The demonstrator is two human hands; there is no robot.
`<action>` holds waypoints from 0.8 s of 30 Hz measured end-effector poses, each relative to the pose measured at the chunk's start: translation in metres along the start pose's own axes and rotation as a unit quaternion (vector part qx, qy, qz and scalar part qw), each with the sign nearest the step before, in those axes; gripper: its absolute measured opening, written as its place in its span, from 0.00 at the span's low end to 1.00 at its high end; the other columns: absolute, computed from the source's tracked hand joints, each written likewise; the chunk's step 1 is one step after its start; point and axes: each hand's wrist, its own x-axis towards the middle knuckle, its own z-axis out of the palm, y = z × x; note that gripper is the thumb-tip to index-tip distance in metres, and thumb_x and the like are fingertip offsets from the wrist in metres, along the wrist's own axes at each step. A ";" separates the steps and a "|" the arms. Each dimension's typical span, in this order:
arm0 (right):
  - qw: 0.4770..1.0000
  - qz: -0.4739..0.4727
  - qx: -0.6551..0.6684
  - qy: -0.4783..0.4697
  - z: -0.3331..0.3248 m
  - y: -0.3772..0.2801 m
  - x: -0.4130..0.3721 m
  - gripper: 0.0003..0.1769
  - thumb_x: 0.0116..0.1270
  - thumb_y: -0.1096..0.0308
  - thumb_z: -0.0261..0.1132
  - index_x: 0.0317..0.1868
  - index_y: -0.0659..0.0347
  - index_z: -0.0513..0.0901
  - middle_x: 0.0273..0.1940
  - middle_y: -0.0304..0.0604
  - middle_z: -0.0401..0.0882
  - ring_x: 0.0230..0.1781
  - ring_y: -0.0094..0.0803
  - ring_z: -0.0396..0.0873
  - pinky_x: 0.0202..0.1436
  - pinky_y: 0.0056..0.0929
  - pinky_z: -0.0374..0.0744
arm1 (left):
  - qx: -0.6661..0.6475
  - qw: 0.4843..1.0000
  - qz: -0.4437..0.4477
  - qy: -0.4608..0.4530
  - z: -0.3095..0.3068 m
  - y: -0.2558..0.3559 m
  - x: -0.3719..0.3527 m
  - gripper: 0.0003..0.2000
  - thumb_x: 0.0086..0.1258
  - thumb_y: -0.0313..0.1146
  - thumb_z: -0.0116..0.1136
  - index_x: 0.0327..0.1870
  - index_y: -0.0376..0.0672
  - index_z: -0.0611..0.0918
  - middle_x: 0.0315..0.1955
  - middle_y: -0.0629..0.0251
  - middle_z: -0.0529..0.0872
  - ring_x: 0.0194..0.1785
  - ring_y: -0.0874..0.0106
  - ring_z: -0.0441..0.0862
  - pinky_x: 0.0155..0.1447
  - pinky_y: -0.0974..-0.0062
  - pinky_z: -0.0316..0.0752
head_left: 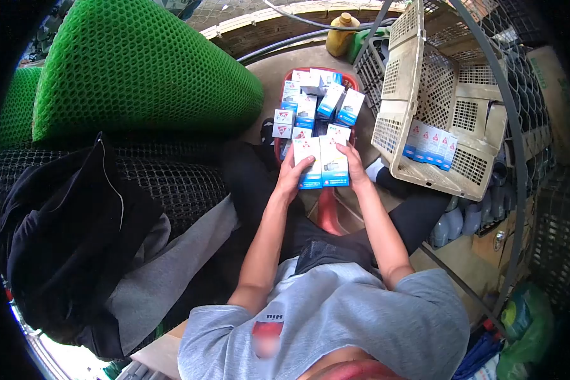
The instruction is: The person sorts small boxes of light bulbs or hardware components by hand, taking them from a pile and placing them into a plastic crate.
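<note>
Hardware shop, mesh rolls [139,63], boxed stock [313,101]

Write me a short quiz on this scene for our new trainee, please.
1. True or false: the left hand and the right hand together grip the held boxes.
2. Which colour is the basket just beyond the hands? A red, B green, C beige.
3. Fill in: the beige crate holding a row of boxes sits on the person's ____ side.

Key: 1 true; 2 A; 3 right.
</note>
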 end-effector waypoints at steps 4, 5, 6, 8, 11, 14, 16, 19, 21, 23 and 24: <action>0.999 -0.008 -0.041 0.017 0.010 -0.003 -0.018 0.28 0.73 0.59 0.67 0.68 0.63 0.76 0.58 0.43 0.82 0.58 0.30 0.81 0.61 0.30 0.78 | 0.057 0.998 0.007 -0.023 0.003 0.001 -0.006 0.37 0.69 0.33 0.70 0.78 0.40 0.65 0.66 0.56 0.78 0.69 0.64 0.76 0.72 0.64 0.72; 0.999 -0.014 -0.050 0.006 0.006 -0.002 -0.022 0.29 0.73 0.60 0.68 0.69 0.64 0.75 0.56 0.43 0.82 0.58 0.30 0.81 0.61 0.30 0.79 | 0.051 0.998 -0.004 -0.028 0.004 0.001 -0.009 0.38 0.69 0.32 0.70 0.78 0.39 0.65 0.66 0.55 0.78 0.69 0.64 0.76 0.73 0.66 0.71; 0.998 -0.020 -0.052 0.011 0.012 -0.008 -0.030 0.29 0.73 0.60 0.68 0.69 0.64 0.75 0.56 0.43 0.82 0.58 0.30 0.81 0.61 0.30 0.79 | 0.045 0.998 -0.014 -0.037 0.005 0.002 -0.011 0.38 0.68 0.30 0.71 0.78 0.39 0.64 0.66 0.55 0.78 0.70 0.65 0.76 0.73 0.67 0.71; 0.998 -0.032 -0.044 0.045 0.032 -0.025 -0.049 0.30 0.72 0.59 0.70 0.68 0.65 0.73 0.55 0.44 0.82 0.56 0.31 0.81 0.59 0.33 0.79 | 0.026 0.999 -0.006 -0.045 0.003 -0.002 -0.011 0.37 0.67 0.31 0.71 0.76 0.38 0.66 0.65 0.57 0.78 0.68 0.65 0.77 0.71 0.67 0.73; 0.924 -0.134 -0.357 0.001 0.033 -0.038 -0.082 0.29 0.71 0.58 0.73 0.63 0.66 0.72 0.53 0.48 0.82 0.53 0.33 0.81 0.57 0.35 0.79 | -0.049 0.998 -0.025 -0.002 -0.018 -0.014 0.001 0.33 0.70 0.39 0.66 0.74 0.39 0.70 0.61 0.57 0.82 0.64 0.62 0.81 0.70 0.63 0.75; 0.915 -0.099 -0.383 -0.075 0.080 -0.117 -0.133 0.30 0.68 0.59 0.75 0.61 0.66 0.73 0.52 0.47 0.81 0.52 0.32 0.80 0.57 0.35 0.79 | -0.123 0.991 -0.034 0.031 -0.025 -0.007 0.007 0.29 0.73 0.46 0.60 0.70 0.37 0.74 0.56 0.55 0.86 0.58 0.58 0.86 0.65 0.56 0.79; 0.939 -0.138 -0.304 -0.084 0.080 -0.159 -0.149 0.29 0.68 0.61 0.75 0.62 0.66 0.73 0.52 0.45 0.81 0.54 0.30 0.79 0.59 0.34 0.78 | -0.140 0.988 -0.032 0.059 -0.016 0.001 0.004 0.29 0.75 0.48 0.58 0.70 0.37 0.73 0.56 0.53 0.86 0.53 0.58 0.88 0.60 0.56 0.82; 0.966 -0.181 -0.174 0.069 0.051 -0.227 -0.141 0.30 0.67 0.61 0.74 0.63 0.65 0.73 0.54 0.49 0.83 0.52 0.37 0.85 0.54 0.38 0.85 | -0.104 0.993 -0.032 0.041 -0.013 0.000 0.003 0.29 0.75 0.44 0.60 0.72 0.39 0.71 0.55 0.54 0.85 0.51 0.59 0.88 0.53 0.59 0.85; 0.979 -0.131 -0.052 0.144 0.015 -0.275 -0.115 0.30 0.70 0.58 0.69 0.65 0.66 0.73 0.50 0.55 0.85 0.47 0.47 0.89 0.50 0.46 0.89 | -0.088 0.996 -0.018 0.021 -0.008 -0.002 0.003 0.29 0.74 0.40 0.62 0.73 0.41 0.69 0.53 0.56 0.85 0.49 0.60 0.88 0.50 0.60 0.86; 0.978 -0.102 0.018 0.182 -0.033 -0.313 -0.085 0.27 0.72 0.57 0.67 0.64 0.65 0.75 0.47 0.58 0.86 0.44 0.51 0.90 0.47 0.52 0.90 | -0.073 0.997 -0.024 0.016 -0.005 -0.003 0.003 0.29 0.74 0.40 0.62 0.73 0.41 0.69 0.52 0.56 0.85 0.49 0.61 0.88 0.50 0.61 0.86; 0.972 -0.109 0.054 0.203 -0.064 -0.314 -0.067 0.25 0.72 0.57 0.67 0.62 0.65 0.77 0.46 0.57 0.86 0.45 0.49 0.90 0.48 0.51 0.90 | -0.059 0.998 -0.029 0.020 -0.005 -0.003 0.003 0.29 0.74 0.40 0.62 0.73 0.41 0.69 0.52 0.57 0.85 0.49 0.61 0.88 0.50 0.61 0.86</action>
